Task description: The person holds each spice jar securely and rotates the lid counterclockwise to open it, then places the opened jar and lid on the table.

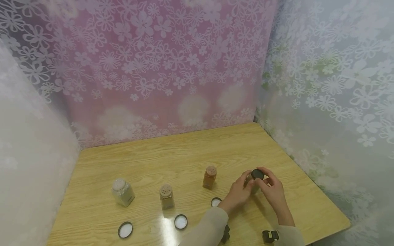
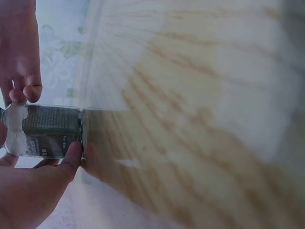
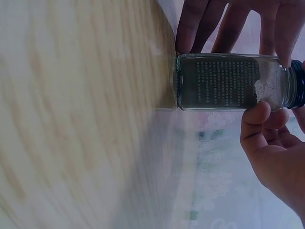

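A square glass spice jar [image 3: 219, 81] with a dark printed label and pale powder inside stands upright at the right of the table. My left hand [image 1: 238, 191] grips the jar's body, fingers and thumb on its sides, as the left wrist view also shows. On top sits a black cap [image 1: 257, 174], which the fingers and thumb of my right hand [image 1: 274, 191] pinch. Its lower fingers curl beside the glass in the right wrist view. Left of the hands, an orange-red spice jar [image 1: 209, 178] shows a perforated shaker top.
A brownish shaker jar [image 1: 167, 197] and a pale one [image 1: 123, 193] stand farther left on the wooden table [image 1: 147, 164]. Black-rimmed lids [image 1: 180, 221] lie in front of the jars, white insides up. Patterned curtains [image 1: 166, 68] enclose the table's back and sides.
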Demonstrator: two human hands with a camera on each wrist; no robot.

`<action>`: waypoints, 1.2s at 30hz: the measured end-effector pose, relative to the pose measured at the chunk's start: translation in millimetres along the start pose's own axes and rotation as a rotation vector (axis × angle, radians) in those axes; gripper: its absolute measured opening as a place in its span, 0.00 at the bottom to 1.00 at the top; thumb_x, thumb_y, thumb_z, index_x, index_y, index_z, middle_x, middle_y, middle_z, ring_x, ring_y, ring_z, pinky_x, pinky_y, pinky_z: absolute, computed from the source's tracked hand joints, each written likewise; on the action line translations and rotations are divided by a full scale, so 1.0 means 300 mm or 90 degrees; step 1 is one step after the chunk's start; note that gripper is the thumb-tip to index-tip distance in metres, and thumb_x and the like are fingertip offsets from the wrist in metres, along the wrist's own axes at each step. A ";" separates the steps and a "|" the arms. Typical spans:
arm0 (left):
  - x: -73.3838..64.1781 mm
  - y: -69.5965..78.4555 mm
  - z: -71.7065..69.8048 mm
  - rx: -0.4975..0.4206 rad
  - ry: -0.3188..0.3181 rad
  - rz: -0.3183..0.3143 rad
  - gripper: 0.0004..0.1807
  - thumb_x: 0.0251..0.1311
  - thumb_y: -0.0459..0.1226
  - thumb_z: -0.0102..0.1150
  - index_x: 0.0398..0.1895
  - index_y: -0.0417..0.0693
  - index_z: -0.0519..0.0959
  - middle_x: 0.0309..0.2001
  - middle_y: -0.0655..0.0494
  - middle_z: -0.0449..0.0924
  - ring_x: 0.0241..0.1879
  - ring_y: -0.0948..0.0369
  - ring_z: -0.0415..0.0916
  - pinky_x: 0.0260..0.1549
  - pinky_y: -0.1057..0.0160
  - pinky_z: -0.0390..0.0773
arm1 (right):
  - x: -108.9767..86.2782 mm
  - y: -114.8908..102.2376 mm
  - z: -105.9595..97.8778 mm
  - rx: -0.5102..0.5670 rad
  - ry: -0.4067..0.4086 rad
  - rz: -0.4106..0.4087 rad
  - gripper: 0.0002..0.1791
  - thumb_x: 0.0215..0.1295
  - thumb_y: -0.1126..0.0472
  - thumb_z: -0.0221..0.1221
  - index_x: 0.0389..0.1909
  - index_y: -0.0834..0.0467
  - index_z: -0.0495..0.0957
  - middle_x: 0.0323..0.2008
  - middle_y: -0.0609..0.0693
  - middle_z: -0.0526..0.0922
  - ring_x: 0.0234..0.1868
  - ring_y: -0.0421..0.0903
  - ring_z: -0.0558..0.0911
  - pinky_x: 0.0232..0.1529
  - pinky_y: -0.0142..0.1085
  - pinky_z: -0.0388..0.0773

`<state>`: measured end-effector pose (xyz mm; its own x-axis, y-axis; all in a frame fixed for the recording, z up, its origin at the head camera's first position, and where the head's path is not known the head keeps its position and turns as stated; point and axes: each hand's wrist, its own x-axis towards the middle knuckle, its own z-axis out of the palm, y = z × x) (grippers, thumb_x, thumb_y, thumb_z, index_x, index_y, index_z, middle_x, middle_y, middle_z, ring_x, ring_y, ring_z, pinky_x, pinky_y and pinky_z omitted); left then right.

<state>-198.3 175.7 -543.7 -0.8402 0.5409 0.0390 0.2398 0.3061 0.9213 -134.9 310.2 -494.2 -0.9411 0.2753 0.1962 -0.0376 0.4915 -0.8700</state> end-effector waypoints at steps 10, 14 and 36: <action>0.011 -0.019 0.008 -0.008 0.005 0.008 0.25 0.75 0.57 0.41 0.73 0.78 0.59 0.69 0.58 0.70 0.67 0.55 0.69 0.61 0.48 0.74 | 0.021 0.070 0.017 -0.006 0.020 0.038 0.30 0.71 0.55 0.61 0.68 0.59 0.63 0.51 0.54 0.74 0.34 0.39 0.73 0.31 0.30 0.75; 0.010 -0.018 0.008 -0.001 0.008 0.018 0.27 0.74 0.60 0.39 0.74 0.76 0.59 0.70 0.59 0.69 0.68 0.54 0.69 0.61 0.46 0.74 | 0.023 0.075 0.017 -0.005 0.022 0.002 0.25 0.73 0.59 0.58 0.68 0.57 0.67 0.54 0.54 0.75 0.32 0.38 0.74 0.28 0.31 0.76; 0.002 0.000 0.002 -0.019 0.009 0.001 0.24 0.74 0.58 0.42 0.72 0.81 0.60 0.70 0.61 0.69 0.68 0.54 0.68 0.62 0.46 0.73 | 0.027 0.054 0.012 -0.030 -0.006 0.030 0.34 0.71 0.53 0.61 0.73 0.55 0.60 0.61 0.59 0.71 0.36 0.41 0.72 0.30 0.31 0.75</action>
<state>-198.6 176.4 -543.9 -0.8469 0.5299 0.0451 0.2263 0.2823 0.9323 -144.3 317.5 -508.3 -0.9445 0.2917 0.1511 0.0227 0.5168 -0.8558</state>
